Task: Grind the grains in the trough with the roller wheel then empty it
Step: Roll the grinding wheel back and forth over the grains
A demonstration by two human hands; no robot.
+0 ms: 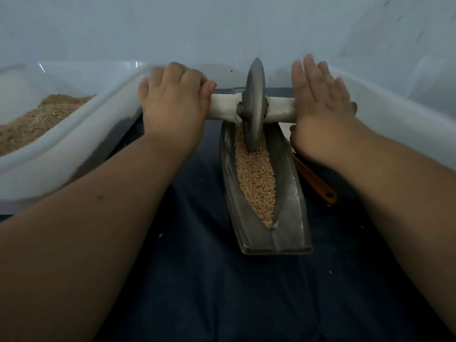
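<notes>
A long grey metal trough [291, 193] lies lengthwise on a dark blue cloth, filled with tan grains [256, 176]. A grey roller wheel [254, 104] stands upright in the grains at the trough's far end, on an axle with white-wrapped handles [224, 106]. My left hand [172, 99] grips the left handle with curled fingers. My right hand [320, 104] lies on the right handle with its fingers straight and spread, palm pressing down.
A white plastic tub [81, 134] at the left holds ground brown meal [39, 117]. Another white tub [399, 112] stands at the right. An orange scoop handle [318, 181] lies beside the trough's right wall. A few stray grains dot the cloth [222, 292].
</notes>
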